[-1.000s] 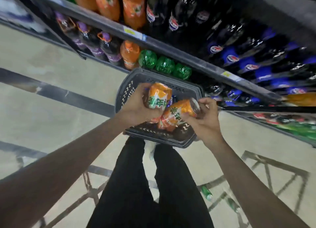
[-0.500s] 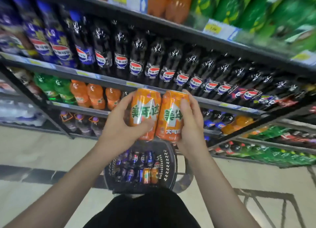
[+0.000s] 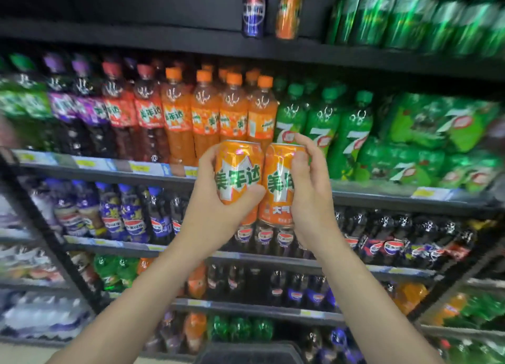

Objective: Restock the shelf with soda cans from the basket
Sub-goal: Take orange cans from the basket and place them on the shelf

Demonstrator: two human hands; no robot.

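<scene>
Two orange cans up at chest height: the left hand (image 3: 216,199) wraps round the left can (image 3: 238,172), the right hand (image 3: 310,189) curls round the right can (image 3: 278,183), the pair touching side by side. Full, I'd guess, so weighty, rigid and slick; a grip round the middle suits. The likely slot is beside the shelved orange can (image 3: 288,11) and blue can (image 3: 254,10) on the top shelf (image 3: 164,40). Orange bottles (image 3: 218,112) crowd directly behind; the basket (image 3: 246,352) sits below.
</scene>
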